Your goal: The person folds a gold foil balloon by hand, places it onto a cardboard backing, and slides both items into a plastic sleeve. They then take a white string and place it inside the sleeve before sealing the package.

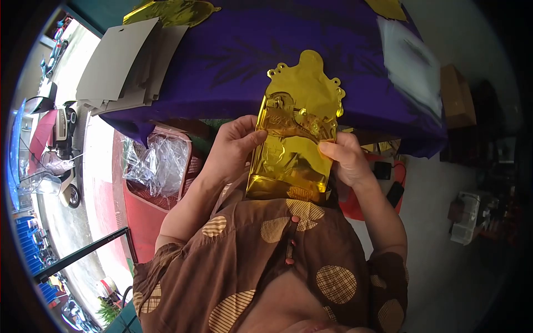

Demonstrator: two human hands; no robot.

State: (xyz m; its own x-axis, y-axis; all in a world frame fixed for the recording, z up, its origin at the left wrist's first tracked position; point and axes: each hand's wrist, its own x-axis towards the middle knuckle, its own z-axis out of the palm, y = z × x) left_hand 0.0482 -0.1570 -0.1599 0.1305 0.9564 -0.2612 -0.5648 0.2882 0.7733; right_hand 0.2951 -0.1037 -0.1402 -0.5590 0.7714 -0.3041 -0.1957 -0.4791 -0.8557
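Note:
Between my two hands is a shiny gold foil piece (pixel 288 158), held in front of my chest. Its flat upper part is cut with a rounded top and small ringed edges; the lower part looks folded and box-like. My left hand (pixel 239 142) pinches its left edge, thumb on the front face. On the opposite edge, my right hand (pixel 347 158) grips it with the thumb pressed on the front. The fingers behind the foil are partly hidden. The foil's top overlaps the purple cloth (pixel 244 33) of the table in view.
A stack of grey cardboard sheets (pixel 119 61) lies at the table's left, near more gold foil (pixel 172 12). Clear plastic sheets (pixel 408 66) and a brown cardboard box (pixel 458 95) are at the right. Below left stands a red basket (pixel 158 194) holding crumpled plastic wrap (pixel 158 161).

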